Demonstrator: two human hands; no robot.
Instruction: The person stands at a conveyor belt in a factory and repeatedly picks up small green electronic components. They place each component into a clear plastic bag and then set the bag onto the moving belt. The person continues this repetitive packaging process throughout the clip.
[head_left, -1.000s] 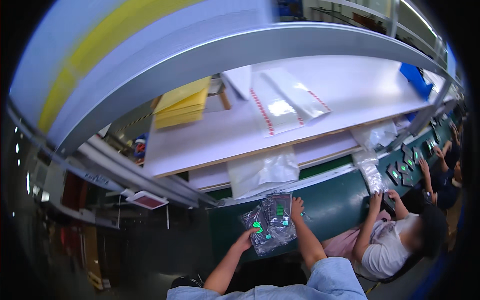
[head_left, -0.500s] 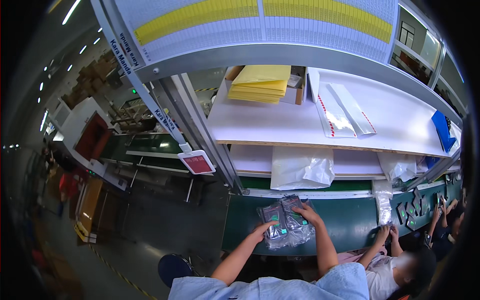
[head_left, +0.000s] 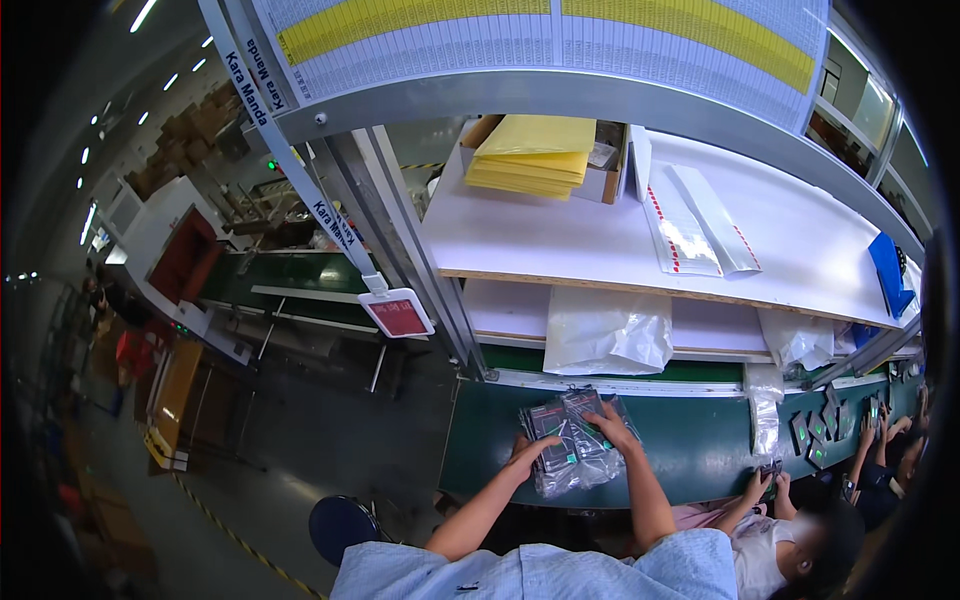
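Both hands are on a bundle of dark flat packages in clear plastic (head_left: 572, 452), with small green marks on top, at the near left end of the green bench. My left hand (head_left: 526, 456) grips its left side, thumb laid over the top and the other fingers mostly hidden underneath. From the right, my right hand (head_left: 613, 428) holds the upper right part, fingers bent over the packages. Loose, crinkled plastic hangs toward me at the bundle's near side.
Behind the bundle, a white bag (head_left: 608, 332) hangs below a white shelf (head_left: 560, 245) carrying yellow envelopes (head_left: 530, 160) and clear pouches (head_left: 690, 225). A metal post (head_left: 395, 240) stands left. At right, a co-worker (head_left: 765, 550) handles a small dark item beside several dark pieces (head_left: 820, 428).
My left hand has shifted slightly around the bundle's left side, and the bundle has turned a little. The co-worker's hands now hold a small dark item. The whole view has shifted slightly.
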